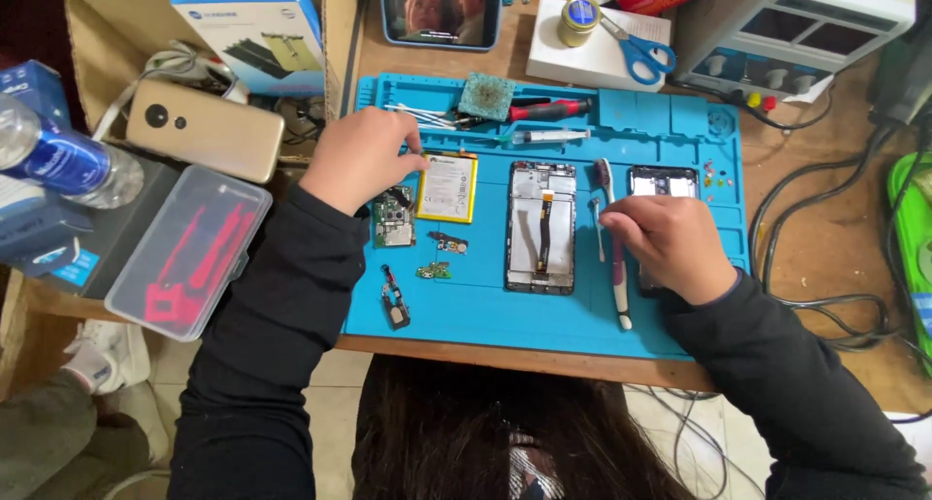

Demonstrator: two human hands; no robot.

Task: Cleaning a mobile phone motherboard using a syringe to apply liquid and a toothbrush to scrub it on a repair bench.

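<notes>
My left hand (361,157) is curled, its fingertips at the top left corner of a yellow-edged white phone battery (449,187) on the blue work mat (485,306). Just below that hand lies a green circuit board (393,218). My right hand (666,245) pinches a thin grey metal tool (596,236) beside a white and pink toothbrush (617,286). That hand covers the lower part of a dark phone shell (663,181). Between the hands lies an opened phone frame (541,226) with a flex cable down its middle.
Small boards (442,255) and a speaker part (394,306) lie on the mat. Screwdriver (549,110), swabs and syringe sit along its top. A propped phone (441,13), scissors (639,53), a power supply (796,24), a gold phone (206,129), clear tool case (184,252), bottle (63,162) and cables (835,306) surround it.
</notes>
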